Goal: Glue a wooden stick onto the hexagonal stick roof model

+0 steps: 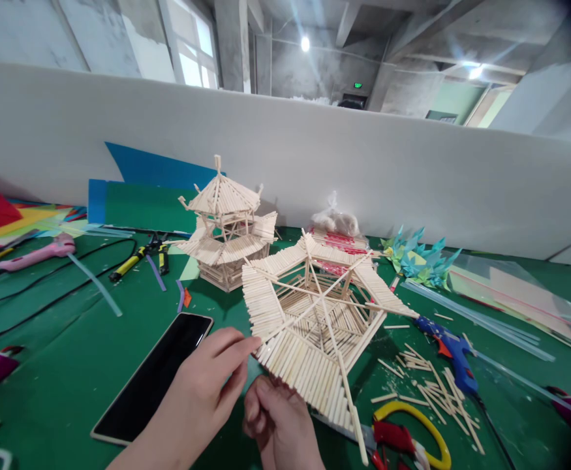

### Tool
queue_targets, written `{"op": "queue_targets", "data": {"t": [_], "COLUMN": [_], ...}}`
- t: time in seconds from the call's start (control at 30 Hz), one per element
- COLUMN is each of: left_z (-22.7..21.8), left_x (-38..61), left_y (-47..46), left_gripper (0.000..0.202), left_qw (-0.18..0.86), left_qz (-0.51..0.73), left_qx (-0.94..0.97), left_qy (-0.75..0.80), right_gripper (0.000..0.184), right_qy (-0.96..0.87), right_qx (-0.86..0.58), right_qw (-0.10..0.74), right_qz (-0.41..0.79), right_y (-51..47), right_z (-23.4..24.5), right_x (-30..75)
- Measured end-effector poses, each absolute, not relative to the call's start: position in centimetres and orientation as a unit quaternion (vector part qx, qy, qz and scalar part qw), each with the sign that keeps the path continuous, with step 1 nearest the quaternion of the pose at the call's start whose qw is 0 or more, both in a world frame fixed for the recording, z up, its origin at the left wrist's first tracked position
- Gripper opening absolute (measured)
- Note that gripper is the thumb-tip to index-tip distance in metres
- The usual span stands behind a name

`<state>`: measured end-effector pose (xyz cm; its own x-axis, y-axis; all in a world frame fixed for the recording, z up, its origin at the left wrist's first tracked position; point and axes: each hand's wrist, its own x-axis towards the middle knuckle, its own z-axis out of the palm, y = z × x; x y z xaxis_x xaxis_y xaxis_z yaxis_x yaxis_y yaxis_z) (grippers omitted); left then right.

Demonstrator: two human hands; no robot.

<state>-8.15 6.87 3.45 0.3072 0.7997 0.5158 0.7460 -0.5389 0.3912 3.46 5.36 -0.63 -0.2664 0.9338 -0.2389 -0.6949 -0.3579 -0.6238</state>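
Observation:
A hexagonal roof frame built of wooden sticks [314,320] stands on the green table cover. My left hand [207,385] pinches the roof's near left edge with thumb and forefinger. My right hand [278,424] is below the roof's front panel, fingers curled against its lower edge; whether it grips a stick I cannot tell. A finished two-tier stick pavilion [226,228] stands behind the roof to the left.
A black phone [155,375] lies left of my hands. Loose sticks [432,385], a blue glue gun [449,349] and yellow-handled cutters [412,434] lie to the right. Pliers [138,258], a pink glue gun [35,254], cables and coloured paper sit at left. A white partition [363,163] backs the table.

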Motion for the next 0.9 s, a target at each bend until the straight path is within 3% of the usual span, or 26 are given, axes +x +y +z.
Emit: {"op": "queue_targets", "data": {"t": [0.9], "left_z": [4.5], "left_x": [-7.9], "left_y": [6.9], "left_gripper": [0.028], "left_qw": [0.016], "left_qz": [0.319], "left_qx": [0.821], "left_qy": [0.473], "right_gripper": [0.035], "right_qy": [-0.189], "right_qx": [-0.282], "right_qw": [0.533], "right_qz": [0.775], "right_y": [5.2], "right_z": [-0.7], "right_x": [3.4]}}
